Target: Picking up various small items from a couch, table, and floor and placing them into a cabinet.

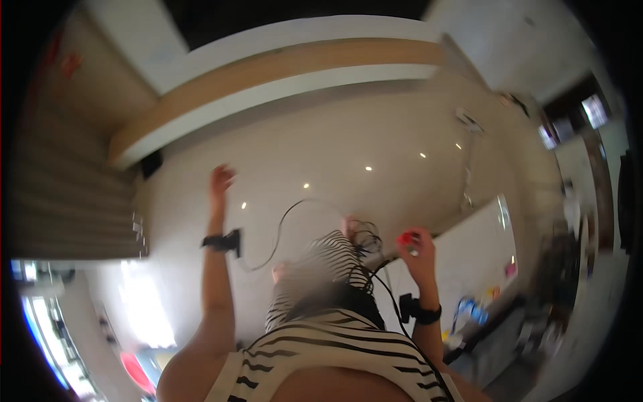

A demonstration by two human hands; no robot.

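My left hand (pixel 222 178) is raised over the pale floor, away from other things. Motion blurs it, but its fingers look loosely apart and nothing shows in them. My right hand (pixel 420 253) is closed on a small red object (pixel 406 238) with a silvery part below it; blur hides its exact kind. That hand is beside the near left edge of a white tabletop (pixel 479 244). Each wrist wears a black strap with a small box, the left wrist device (pixel 224 242) and the right wrist device (pixel 418 309).
A black cable (pixel 281 224) loops in front of my legs and bunches near my right foot. A long wood-and-white bench or cabinet (pixel 295 60) runs along the far side. Curtains (pixel 74 194) hang at left. A blue package (pixel 472 311) lies on the table at right.
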